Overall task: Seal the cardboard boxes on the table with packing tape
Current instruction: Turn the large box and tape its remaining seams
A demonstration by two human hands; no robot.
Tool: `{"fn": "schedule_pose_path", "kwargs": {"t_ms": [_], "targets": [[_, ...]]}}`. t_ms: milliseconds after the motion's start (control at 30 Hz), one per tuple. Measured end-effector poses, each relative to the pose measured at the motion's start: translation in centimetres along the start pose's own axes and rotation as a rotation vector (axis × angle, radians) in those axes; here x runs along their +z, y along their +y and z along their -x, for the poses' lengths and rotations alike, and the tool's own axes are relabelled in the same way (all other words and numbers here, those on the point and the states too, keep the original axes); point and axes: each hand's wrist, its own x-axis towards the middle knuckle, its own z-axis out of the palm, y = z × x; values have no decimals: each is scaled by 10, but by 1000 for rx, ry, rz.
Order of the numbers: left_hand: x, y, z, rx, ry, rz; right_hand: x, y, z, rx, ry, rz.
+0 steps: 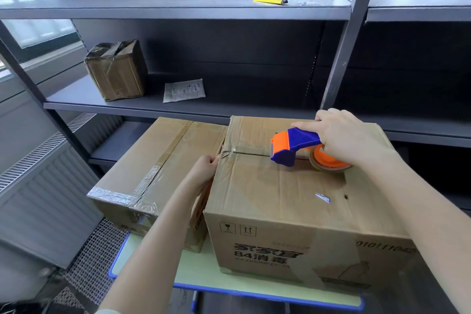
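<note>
1. Head cam, the only view: the big brown printed cardboard box (293,199) sits on the right of the pale green, blue-edged table (198,275). It touches a second brown cardboard box (153,168) on its left that's already taped up.
2. The right hand (346,137) is wrapped round the handle of the blue-and-orange tape dispenser (295,146). The dispenser rests on the big box's top, over the centre seam, blade end pointing left.
3. The left hand (205,169) has its fingers curled over the box's left top edge, right by the crumpled tape at the seam's end.
4. Looks like mid-strip on the top seam to me. The tape's clear, so I can't tell how much is covered.
5. The next move probably wants a straight, firm run along the seam and over the edge, then a tear on the blade while the left hand keeps the box from sliding.
</note>
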Motion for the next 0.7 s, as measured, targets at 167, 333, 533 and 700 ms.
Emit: {"fn": "schedule_pose_path", "kwargs": {"t_ms": [167, 333, 533, 700], "targets": [[-2, -11, 5, -87, 18, -75, 0, -2, 2, 13, 14, -27], [0, 8, 12, 178, 271, 9, 1, 2, 2, 22, 21, -43], [7, 48, 20, 80, 160, -401, 4, 3, 3, 14, 43, -50], [20, 40, 21, 158, 280, -573, 4, 1, 5, 18, 34, -55]]}}
